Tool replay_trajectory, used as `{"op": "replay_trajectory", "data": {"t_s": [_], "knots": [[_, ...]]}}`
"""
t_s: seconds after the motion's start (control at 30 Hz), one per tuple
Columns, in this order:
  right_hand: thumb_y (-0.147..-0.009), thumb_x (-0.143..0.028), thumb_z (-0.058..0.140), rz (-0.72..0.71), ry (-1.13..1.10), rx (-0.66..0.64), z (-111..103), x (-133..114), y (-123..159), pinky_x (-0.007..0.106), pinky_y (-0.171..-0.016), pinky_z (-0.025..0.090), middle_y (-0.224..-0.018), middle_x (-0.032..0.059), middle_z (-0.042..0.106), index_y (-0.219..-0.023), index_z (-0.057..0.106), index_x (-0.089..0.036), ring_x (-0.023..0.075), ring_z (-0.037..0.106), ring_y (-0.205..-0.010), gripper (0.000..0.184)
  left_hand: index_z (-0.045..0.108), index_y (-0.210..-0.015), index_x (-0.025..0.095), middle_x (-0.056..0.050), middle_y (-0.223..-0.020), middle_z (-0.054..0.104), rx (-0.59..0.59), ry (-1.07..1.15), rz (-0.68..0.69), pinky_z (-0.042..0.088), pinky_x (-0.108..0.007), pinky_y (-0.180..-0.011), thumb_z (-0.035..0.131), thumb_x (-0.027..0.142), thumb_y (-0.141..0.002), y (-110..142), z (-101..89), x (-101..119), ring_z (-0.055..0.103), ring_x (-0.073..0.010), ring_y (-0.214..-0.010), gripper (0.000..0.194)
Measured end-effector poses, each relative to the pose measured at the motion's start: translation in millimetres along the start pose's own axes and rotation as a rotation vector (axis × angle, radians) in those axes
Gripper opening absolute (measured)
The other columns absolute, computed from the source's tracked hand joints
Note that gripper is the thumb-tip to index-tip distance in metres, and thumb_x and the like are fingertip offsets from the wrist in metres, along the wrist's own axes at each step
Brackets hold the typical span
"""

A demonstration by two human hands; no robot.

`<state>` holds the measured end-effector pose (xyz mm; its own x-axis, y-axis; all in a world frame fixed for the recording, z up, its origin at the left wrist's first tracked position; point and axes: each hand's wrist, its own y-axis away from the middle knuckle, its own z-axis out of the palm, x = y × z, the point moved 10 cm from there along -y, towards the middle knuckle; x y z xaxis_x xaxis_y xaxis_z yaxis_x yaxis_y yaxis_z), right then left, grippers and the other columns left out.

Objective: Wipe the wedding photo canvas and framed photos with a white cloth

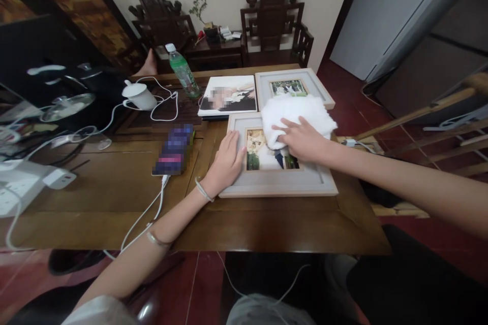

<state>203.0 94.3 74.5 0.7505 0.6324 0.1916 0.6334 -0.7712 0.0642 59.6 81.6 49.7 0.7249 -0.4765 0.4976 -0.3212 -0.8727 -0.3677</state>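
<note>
A light wooden picture frame point(278, 187) lies flat near the table's front edge, with a photo in its middle. My left hand point(226, 162) rests flat on the frame's left side, fingers stretched out. A folded white fluffy cloth point(297, 114) lies over the upper right of this frame and hides part of the photo. My right hand point(301, 137) presses on the cloth with spread, slightly bent fingers. Behind it lies a second picture frame point(322, 91), partly covered by the cloth. To its left is a photo book point(229, 94) with a white edge.
A phone point(175, 150) on a white cable lies left of the frames. Beyond it stand a green-labelled bottle point(183, 72) and a white lidded cup point(140, 95). A power strip point(19, 188) with cables sits at the far left. Carved wooden chairs point(272, 20) stand at the wall.
</note>
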Motion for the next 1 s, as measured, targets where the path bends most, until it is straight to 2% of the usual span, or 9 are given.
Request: {"op": "replay_trajectory", "data": {"t_s": [0.1, 0.2, 0.33, 0.43, 0.57, 0.7, 0.8, 0.9, 1.0], "knots": [[-0.069, 0.0, 0.049, 0.081, -0.004, -0.043, -1, -3, 25, 0.065, -0.094, 0.036, -0.142, 0.0136, 0.046, -0.102, 0.07, -0.016, 0.0406, 0.035, -0.131, 0.042, 0.031, -0.142, 0.01, -0.019, -0.149, 0.033, -0.005, 0.003, -0.007, 0.025, -0.05, -0.115, 0.029, 0.038, -0.097, 0, 0.5, 0, 0.026, -0.0276, -0.141, 0.053], [-0.067, -0.003, 0.053, 0.069, -0.066, -0.11, -5, -36, 52, 0.065, -0.091, 0.039, -0.14, 0.0165, 0.047, -0.102, 0.071, -0.015, 0.0452, 0.038, -0.128, 0.04, 0.031, -0.142, 0.01, -0.019, -0.149, 0.033, -0.014, -0.003, -0.01, 0.025, -0.049, -0.115, 0.028, 0.038, -0.097, 0, 0.6, 1, 0.026, -0.0276, -0.141, 0.054], [-0.068, -0.01, 0.057, -0.121, -0.207, -0.176, -14, -101, 72, 0.061, -0.093, 0.041, -0.143, 0.0112, 0.045, -0.111, 0.068, -0.019, 0.042, 0.039, -0.128, 0.045, 0.032, -0.141, 0.007, -0.02, -0.148, 0.034, -0.015, -0.008, -0.001, 0.024, -0.048, -0.116, 0.028, 0.039, -0.097, 0, -0.8, 3, 0.026, -0.0278, -0.141, 0.054], [-0.073, -0.012, 0.055, -0.249, -0.249, -0.117, -20, -129, 65, 0.061, -0.1, 0.036, -0.147, 0.0064, 0.04, -0.115, 0.066, -0.022, 0.0394, 0.033, -0.134, 0.044, 0.033, -0.14, 0.008, -0.02, -0.148, 0.034, -0.011, 0.004, -0.006, 0.025, -0.048, -0.116, 0.028, 0.04, -0.097, 0, -1.8, 2, 0.027, -0.0274, -0.14, 0.054], [-0.079, -0.01, 0.048, -0.263, -0.177, -0.018, -14, -115, 31, 0.058, -0.103, 0.033, -0.149, 0.008, 0.037, -0.117, 0.064, -0.019, 0.036, 0.03, -0.136, 0.042, 0.035, -0.139, 0.008, -0.02, -0.146, 0.037, 0.011, 0.01, -0.004, 0.025, -0.047, -0.116, 0.027, 0.039, -0.097, -1, -3.6, 1, 0.03, -0.0265, -0.139, 0.053], [-0.076, -0.004, 0.049, -0.153, -0.064, -0.018, 2, -61, -9, 0.064, -0.104, 0.026, -0.153, 0.0088, 0.028, -0.121, 0.061, -0.018, 0.0381, 0.019, -0.14, 0.048, 0.036, -0.139, 0.007, -0.02, -0.145, 0.039, 0.015, -0.012, 0.013, 0.024, -0.046, -0.116, 0.028, 0.038, -0.097, -2, -2.7, 0, 0.031, -0.0272, -0.139, 0.053], [-0.074, 0.0, 0.049, -0.092, 0.008, 0.013, 6, -28, -25, 0.07, -0.103, 0.021, -0.154, 0.0082, 0.027, -0.122, 0.06, -0.018, 0.0418, 0.013, -0.14, 0.053, 0.037, -0.138, 0.007, -0.02, -0.145, 0.039, 0.025, -0.022, 0.025, 0.025, -0.046, -0.116, 0.028, 0.038, -0.097, -1, -2.7, 0, 0.032, -0.0274, -0.138, 0.052], [-0.073, 0.001, 0.05, -0.076, -0.01, -0.011, 5, -31, -17, 0.072, -0.102, 0.02, -0.154, 0.0085, 0.025, -0.123, 0.06, -0.017, 0.0441, 0.012, -0.139, 0.053, 0.037, -0.138, 0.007, -0.02, -0.145, 0.039, 0.038, -0.025, 0.03, 0.025, -0.048, -0.115, 0.028, 0.038, -0.097, -1, -3.5, 0, 0.032, -0.0277, -0.138, 0.052], [-0.073, -0.002, 0.05, -0.094, -0.129, -0.093, -1, -66, 10, 0.07, -0.103, 0.023, -0.152, 0.0078, 0.031, -0.12, 0.062, -0.018, 0.0433, 0.017, -0.138, 0.051, 0.037, -0.139, 0.008, -0.019, -0.145, 0.039, 0.03, -0.006, 0.01, 0.025, -0.047, -0.115, 0.027, 0.04, -0.097, -1, -3.4, 0, 0.032, -0.027, -0.138, 0.053]]}}
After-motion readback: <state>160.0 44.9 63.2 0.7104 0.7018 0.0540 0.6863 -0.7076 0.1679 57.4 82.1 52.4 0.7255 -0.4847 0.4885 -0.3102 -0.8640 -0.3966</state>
